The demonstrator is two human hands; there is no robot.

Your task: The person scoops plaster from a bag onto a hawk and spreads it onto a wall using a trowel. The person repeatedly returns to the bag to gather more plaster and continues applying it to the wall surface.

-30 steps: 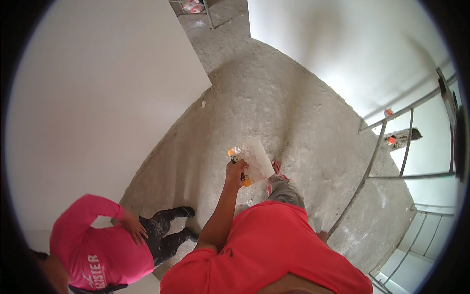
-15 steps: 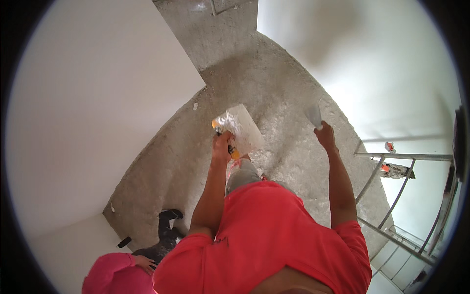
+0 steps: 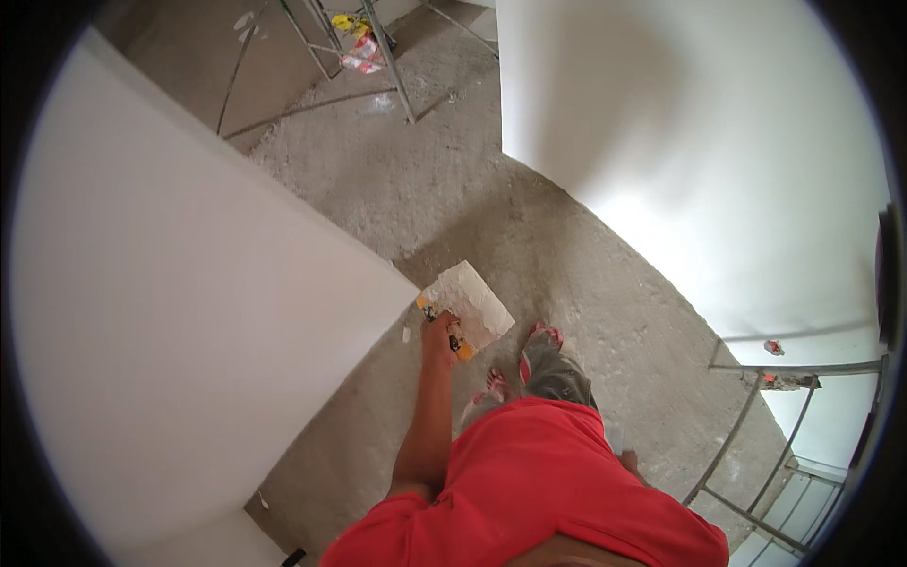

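My left hand (image 3: 440,338) is closed round the handle of a plastering trowel (image 3: 480,300), held out in front of me above the floor. The trowel has a wide rectangular blade coated with whitish plaster and a black handle with orange ends. Down at my right side, partly behind my red shirt, is my right hand (image 3: 630,461). The pale blade of a putty knife (image 3: 615,436) shows just beside it; its handle and most of my fingers are hidden. My feet show on the floor between the two tools.
A white wall (image 3: 217,312) runs along my left, and another white wall (image 3: 699,180) curves along the right. Metal scaffold rails (image 3: 737,430) stand at the right. Far ahead, a metal stand (image 3: 383,57) holds a yellow and red-white bundle (image 3: 361,47). The concrete floor (image 3: 624,283) is rough.
I have moved forward, and the far metal stand has come into view. My right hand has dropped from out front to my side. The person in pink has left the picture.
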